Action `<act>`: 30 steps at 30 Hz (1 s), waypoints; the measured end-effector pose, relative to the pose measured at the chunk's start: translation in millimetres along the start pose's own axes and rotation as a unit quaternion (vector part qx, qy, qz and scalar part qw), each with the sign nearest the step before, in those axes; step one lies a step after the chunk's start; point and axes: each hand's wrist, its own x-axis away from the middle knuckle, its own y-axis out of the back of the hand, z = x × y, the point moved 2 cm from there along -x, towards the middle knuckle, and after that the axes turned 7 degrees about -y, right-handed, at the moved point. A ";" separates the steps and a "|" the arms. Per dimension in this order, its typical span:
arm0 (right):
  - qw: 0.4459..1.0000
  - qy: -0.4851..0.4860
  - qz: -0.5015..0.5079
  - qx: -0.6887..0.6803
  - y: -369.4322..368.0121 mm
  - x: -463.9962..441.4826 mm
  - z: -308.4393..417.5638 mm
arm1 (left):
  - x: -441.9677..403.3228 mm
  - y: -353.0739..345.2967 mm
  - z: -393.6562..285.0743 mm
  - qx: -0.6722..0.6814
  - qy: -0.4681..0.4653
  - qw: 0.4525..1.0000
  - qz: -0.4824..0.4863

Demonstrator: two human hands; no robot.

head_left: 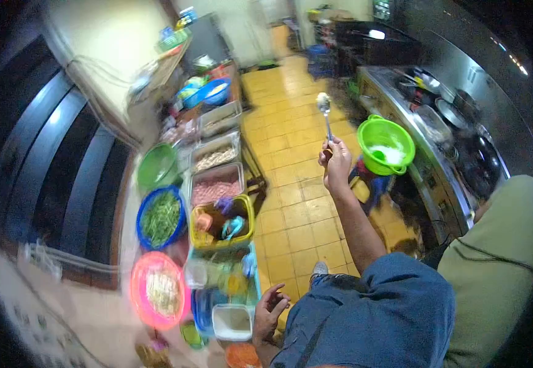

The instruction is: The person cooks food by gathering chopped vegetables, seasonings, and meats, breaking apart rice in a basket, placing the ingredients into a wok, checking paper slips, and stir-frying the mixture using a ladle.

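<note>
Two hands appear in the head view, one raised over the yellow tiled floor (291,175) and one lower down beside the crowded table. The right hand (338,161) is closed around the handle of a metal spoon (328,124), which stands nearly upright in the view and carries a pale lump of food (323,102) (its exact nature is too blurred to tell) in its bowl. To the right of this hand is a bright green two-handled basin (404,138), with white contents in its bottom. The left hand (271,311) has its fingers loosely bent and spread, just beside a white rectangular tub (232,333); whether it touches the tub cannot be told.

Along the table, left of the floor, stand a yellow tub (249,226) holding mixed items, a metal tray of pink pieces (217,187) and, beyond it, a tray of pale pieces (216,157). Farther left are a blue basin (140,228) filled with green leaves (161,218) and a pink basin (140,300) containing pale shreds (163,293). At the opposite side, a counter (423,165) bears pans and bundled goods (many blurred), partly behind a broad expanse of pale olive cloth (499,270).
</note>
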 end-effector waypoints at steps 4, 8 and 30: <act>0.980 0.124 -0.151 0.028 98.3 -24.1 74.9 | -88.3 -28.3 4.5 -0.026 0.019 0.995 0.100; 0.942 0.164 -0.276 0.099 191.9 -4.4 141.6 | -184.4 -76.6 2.0 -0.137 0.057 0.968 0.202; 0.782 0.142 -0.605 0.050 550.3 -44.7 372.6 | -454.3 -467.1 55.6 -0.243 0.089 0.798 0.545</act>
